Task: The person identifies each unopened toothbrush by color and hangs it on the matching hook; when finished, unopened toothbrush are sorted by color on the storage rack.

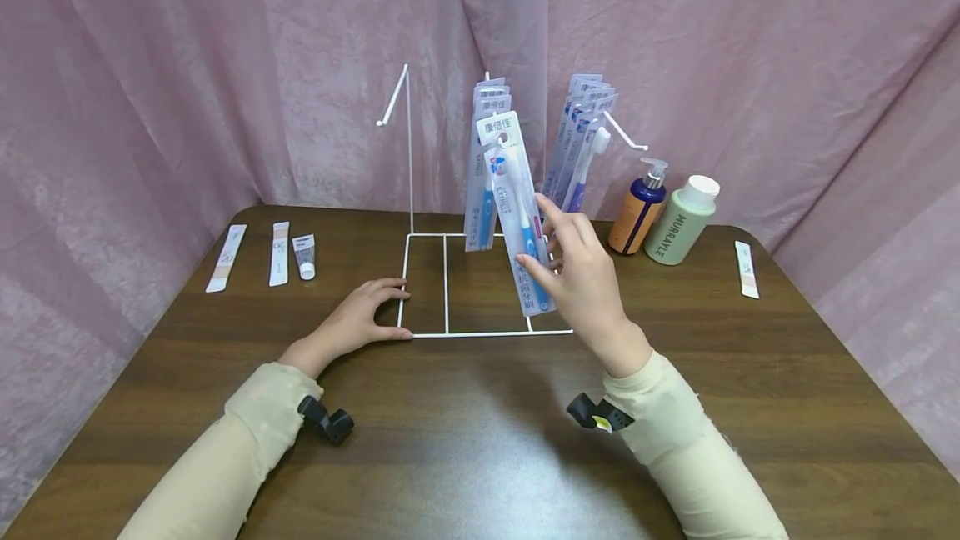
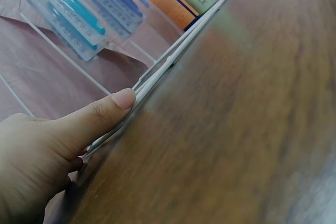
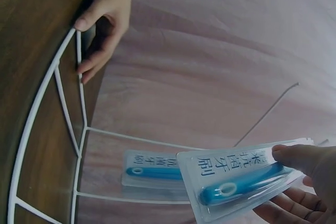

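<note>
My right hand [image 1: 585,273] pinches a blue toothbrush in a clear blister pack [image 1: 517,215] by its lower part, thumb on the front. The pack tilts before the white wire rack's [image 1: 487,334] middle hook; whether its hole is on the hook I cannot tell. Behind it hang several packaged blue toothbrushes [image 1: 480,190]. On the right hook [image 1: 626,133] hang several packaged purple toothbrushes [image 1: 577,140]. My left hand [image 1: 360,313] rests on the rack base's front left corner, thumb [image 2: 113,106] straight along the front wire, fingers on the side wire. The left hook [image 1: 392,97] holds nothing.
Right of the rack stand an orange pump bottle [image 1: 636,215] and a green bottle [image 1: 682,222]. At the left lie two flat sachets, one being a sachet [image 1: 227,258], and a small tube [image 1: 304,257]. Another sachet [image 1: 747,270] lies far right. A pink curtain [image 1: 337,65] hangs behind.
</note>
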Action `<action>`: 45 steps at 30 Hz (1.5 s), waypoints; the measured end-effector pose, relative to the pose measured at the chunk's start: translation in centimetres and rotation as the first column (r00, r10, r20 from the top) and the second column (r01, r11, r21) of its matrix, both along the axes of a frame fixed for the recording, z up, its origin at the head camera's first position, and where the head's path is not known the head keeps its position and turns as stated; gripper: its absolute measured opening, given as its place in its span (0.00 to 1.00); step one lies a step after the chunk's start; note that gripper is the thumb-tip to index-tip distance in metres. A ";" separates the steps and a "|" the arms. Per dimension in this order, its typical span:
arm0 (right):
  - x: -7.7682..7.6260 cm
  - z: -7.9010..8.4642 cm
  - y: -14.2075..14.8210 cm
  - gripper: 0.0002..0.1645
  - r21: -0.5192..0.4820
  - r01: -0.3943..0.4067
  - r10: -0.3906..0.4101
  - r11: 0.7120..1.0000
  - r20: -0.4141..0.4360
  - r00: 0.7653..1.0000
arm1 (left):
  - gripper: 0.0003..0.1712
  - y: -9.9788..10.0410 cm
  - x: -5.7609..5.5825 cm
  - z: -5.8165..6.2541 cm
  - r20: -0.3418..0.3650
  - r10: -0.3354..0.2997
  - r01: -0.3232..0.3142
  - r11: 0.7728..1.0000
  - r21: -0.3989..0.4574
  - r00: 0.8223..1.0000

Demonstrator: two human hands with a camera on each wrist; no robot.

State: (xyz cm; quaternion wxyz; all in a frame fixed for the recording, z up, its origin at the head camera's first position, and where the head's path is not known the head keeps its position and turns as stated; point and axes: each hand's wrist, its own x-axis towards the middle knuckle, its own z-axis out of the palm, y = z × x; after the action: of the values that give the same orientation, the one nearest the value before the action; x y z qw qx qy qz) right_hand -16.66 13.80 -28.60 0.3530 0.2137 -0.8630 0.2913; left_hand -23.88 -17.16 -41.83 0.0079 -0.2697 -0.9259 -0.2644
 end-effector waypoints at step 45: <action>-6.4 -3.6 -3.8 0.40 -0.112 0.075 -0.088 0.991 -0.112 0.990 | 0.39 0.1 0.0 -0.1 -0.045 0.005 -0.005 1.000 0.007 0.999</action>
State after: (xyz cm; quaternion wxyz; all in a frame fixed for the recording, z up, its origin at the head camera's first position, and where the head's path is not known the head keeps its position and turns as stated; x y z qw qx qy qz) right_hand -23.07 10.02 -32.21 0.4255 0.1756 -0.8319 0.3099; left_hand -23.86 -17.10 -41.93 0.0304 -0.2734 -0.9252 -0.2615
